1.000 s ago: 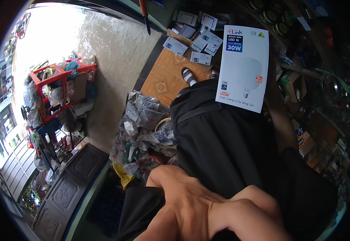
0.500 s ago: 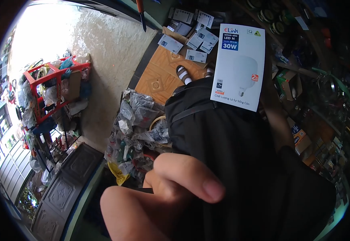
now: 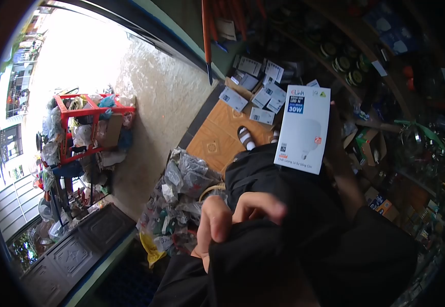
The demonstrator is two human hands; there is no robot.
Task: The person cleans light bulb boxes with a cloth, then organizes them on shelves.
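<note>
My right hand [image 3: 336, 128] is in shadow behind a white light bulb box [image 3: 304, 130], holding it upright above my lap. Most of its fingers are hidden by the box. The box shows a printed bulb and "30W" on its front. Lower and nearer to me, my left hand [image 3: 227, 217] has its thumb and fingers curled over the black shirt [image 3: 263, 245], with a fold of cloth raised between them. The palm and the other fingers are out of sight.
Several bulb boxes [image 3: 268, 94] lie on the tiled floor [image 3: 207, 138] beyond my sandalled feet. A heap of plastic bags [image 3: 181, 184] lies to the left, near a red rack [image 3: 97, 128] of goods. Cluttered shelves [image 3: 381, 153] line the right side.
The light bulb box sits lower and farther from me in view, tilted slightly. My left hand has gone from loosely bent near the camera to curled over the black shirt. The view has shifted.
</note>
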